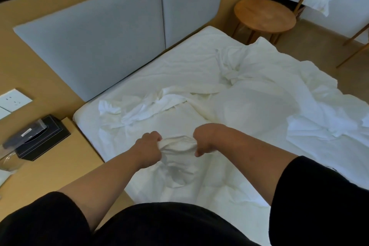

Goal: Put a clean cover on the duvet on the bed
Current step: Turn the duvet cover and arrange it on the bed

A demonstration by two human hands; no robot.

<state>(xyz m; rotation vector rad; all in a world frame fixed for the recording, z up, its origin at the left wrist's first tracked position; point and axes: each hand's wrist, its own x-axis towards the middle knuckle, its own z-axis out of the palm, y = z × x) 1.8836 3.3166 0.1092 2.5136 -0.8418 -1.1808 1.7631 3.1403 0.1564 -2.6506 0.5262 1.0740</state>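
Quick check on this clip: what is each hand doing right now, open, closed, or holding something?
Left hand: closed, grip on a bunched fold of the white fabric duvet cover.
Right hand: closed, gripping the same fold of cover from the other side.

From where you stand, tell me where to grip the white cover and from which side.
Grip the bunched edge of the white cover, coming from above at the near side of the bed. The left hand and right hand already pinch that gathered fold, which gives the fingers purchase.

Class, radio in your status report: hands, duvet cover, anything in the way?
Left hand and right hand both grip a bunched fold of white fabric. Crumpled white bedding spread across bed. Nothing blocking.
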